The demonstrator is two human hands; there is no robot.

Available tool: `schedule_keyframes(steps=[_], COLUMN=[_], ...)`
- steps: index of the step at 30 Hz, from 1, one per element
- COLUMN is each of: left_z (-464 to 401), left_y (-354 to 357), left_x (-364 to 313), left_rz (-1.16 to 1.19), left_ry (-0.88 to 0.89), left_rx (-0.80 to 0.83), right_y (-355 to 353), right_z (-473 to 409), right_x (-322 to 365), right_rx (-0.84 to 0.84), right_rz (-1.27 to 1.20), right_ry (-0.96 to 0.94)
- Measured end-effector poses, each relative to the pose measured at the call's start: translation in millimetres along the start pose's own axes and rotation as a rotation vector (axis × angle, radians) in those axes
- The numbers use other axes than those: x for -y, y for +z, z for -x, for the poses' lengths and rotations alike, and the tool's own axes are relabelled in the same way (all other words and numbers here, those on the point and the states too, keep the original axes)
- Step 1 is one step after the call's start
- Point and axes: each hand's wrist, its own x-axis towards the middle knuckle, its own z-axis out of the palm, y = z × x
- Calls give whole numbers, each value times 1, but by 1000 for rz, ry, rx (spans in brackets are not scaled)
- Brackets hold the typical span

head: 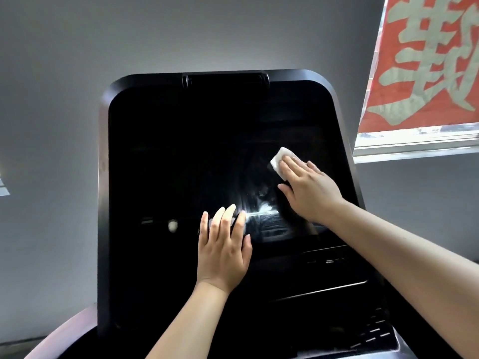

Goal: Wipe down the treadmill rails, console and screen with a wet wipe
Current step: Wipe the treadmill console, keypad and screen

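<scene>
Head view of a treadmill console (337, 294), seen from the user's position. The screen (181, 151) is a large, glossy black panel with rounded upper corners, tilted back and set in a matte dark bezel; a shallow rectangular fitting sits at the middle of its top edge. The right hand (309, 189) lies flat on the right half of the glass, fingers straight and close together, pressing a folded white wipe (280, 158) against the surface — the wipe is a small, soft, rounded pad, and only its upper left end shows beyond the fingertips. Faint smeared streaks catch the light on the glass just below and left of this hand. The left hand (224, 251) rests open on the lower middle of the screen, fingers extended and slightly spread, holding nothing. Below the screen, the console steps down in dark ridged ledges with small pale markings at lower right. Behind stands a smooth grey wall (77, 73); at upper right hangs a red fabric banner (425, 60) with large pale characters, above a white window frame (414, 149).
</scene>
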Motion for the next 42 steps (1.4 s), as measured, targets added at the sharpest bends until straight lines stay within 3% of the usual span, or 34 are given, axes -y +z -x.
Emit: schedule_keyframes(steps=[7,13,23,28,32,35,40,42], left_z=[-1,-25,-54,-54,-54,-41,-26,-25], left_y=[1,-7,-4,-5,-12,-10,-1,1], left_x=[1,-7,3,7,3,0,0,0], left_rz=[-32,41,-13,-11,38,78,37,34], left_ry=[18,-2,-139,-156,-112,-20,22,7], left_rx=[1,-123,4,27,-55,-82,-113,-136], right_y=[-20,-1,-27,-7,-14,-15,6,2], right_z=[-68,7,-69,-7,-22,-48,2,0], right_x=[-3,7,1,9,-41,-25,23,-3], right_rx=[10,41,55,35,83,68,-13,-13], right_rz=[-99,22,-58,39,73,-64,-6,99], right_ry=[148,24,164,-11,219,316,-31,-4])
